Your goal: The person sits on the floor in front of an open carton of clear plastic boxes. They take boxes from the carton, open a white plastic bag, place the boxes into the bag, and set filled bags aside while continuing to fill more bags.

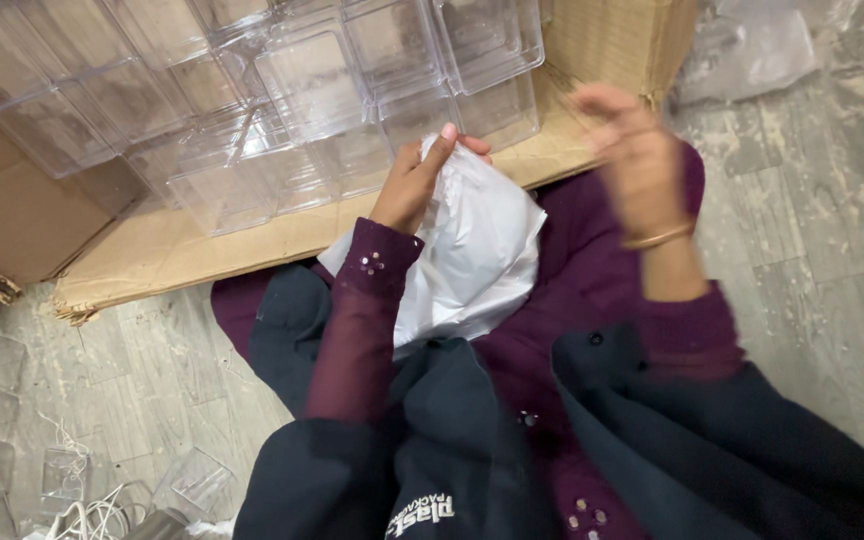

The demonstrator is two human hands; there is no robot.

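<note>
Clutching a white plastic bag (477, 255) on the lap, the left hand (414, 185) has its grip closed on the bag's top. Blurred, the right hand (640, 160) hangs beside it, grip loosely open and empty. Clear plastic boxes (282, 100) rest on flattened cardboard (182, 250) ahead.

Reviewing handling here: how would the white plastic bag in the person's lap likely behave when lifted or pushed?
The white plastic bag looks thin and creased, so it is probably floppy and would sag when lifted. It bulges softly, so it seems light for its bulk. Its glossy film may slip, though the left hand pinches its top edge; the right hand is blurred, apart from it.
</note>
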